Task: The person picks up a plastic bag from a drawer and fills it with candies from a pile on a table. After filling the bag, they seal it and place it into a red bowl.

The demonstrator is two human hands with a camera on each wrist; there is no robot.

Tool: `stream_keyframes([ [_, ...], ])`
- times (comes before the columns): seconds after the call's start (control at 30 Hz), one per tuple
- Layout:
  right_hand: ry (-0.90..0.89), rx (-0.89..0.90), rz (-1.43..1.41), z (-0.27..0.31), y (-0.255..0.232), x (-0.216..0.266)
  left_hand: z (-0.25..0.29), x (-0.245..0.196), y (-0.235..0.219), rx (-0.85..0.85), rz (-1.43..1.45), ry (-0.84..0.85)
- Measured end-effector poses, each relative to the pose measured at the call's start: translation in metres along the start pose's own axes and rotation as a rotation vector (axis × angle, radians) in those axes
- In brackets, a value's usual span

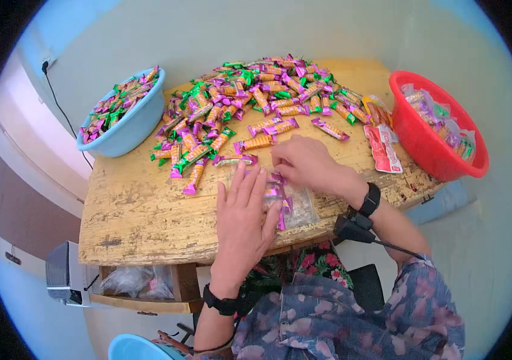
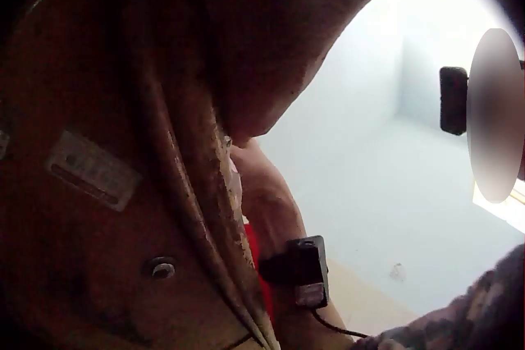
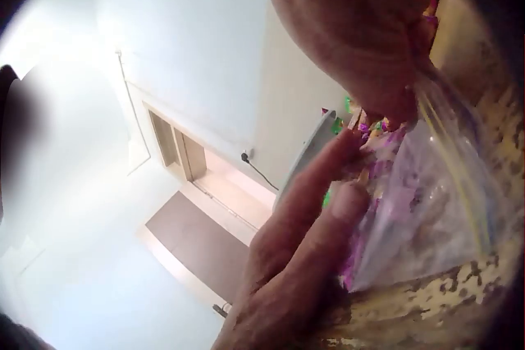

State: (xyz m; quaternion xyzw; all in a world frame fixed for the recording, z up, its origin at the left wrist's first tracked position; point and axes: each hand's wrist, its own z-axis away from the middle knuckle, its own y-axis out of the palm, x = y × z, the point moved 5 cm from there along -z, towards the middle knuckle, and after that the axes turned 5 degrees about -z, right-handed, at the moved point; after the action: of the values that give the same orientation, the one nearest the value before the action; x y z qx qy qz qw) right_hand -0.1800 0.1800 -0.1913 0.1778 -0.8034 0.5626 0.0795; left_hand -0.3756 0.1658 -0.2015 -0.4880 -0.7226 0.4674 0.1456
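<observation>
A clear zip bag (image 1: 301,211) with several purple-ended wrapped snacks (image 1: 275,192) inside lies near the table's front edge. Flat on its left part rests the left hand (image 1: 241,219), fingers straight. The right hand (image 1: 309,163), fingers curled, pinches the bag's upper edge. In the right wrist view, the right hand (image 3: 353,38) is at the zip side of the bag (image 3: 426,210), and the left hand (image 3: 287,264) lies against the packets. The left wrist view shows mostly the table's underside (image 2: 98,227) and the right forearm.
A large heap of wrapped snacks (image 1: 262,90) covers the back of the table (image 1: 142,222). Left stands a full blue basin (image 1: 130,133); right, a red basin (image 1: 430,144) with filled bags. Red packaging (image 1: 383,150) lies beside it. A drawer (image 1: 187,282) stands open below.
</observation>
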Motion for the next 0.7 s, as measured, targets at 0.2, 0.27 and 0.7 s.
stream_keyframes([
  [0.2, 0.114, 0.019, -0.166, -0.006, -0.009, -0.011, -0.002, -0.001, 0.005, 0.084, -0.054, -0.039],
  [0.27, 0.11, 0.046, -0.189, -0.016, -0.007, -0.014, -0.003, -0.001, 0.003, 0.116, -0.023, -0.072],
  [0.7, -0.148, 0.153, -0.022, -0.061, 0.023, 0.011, -0.001, 0.004, 0.01, 0.054, 0.003, -0.016],
])
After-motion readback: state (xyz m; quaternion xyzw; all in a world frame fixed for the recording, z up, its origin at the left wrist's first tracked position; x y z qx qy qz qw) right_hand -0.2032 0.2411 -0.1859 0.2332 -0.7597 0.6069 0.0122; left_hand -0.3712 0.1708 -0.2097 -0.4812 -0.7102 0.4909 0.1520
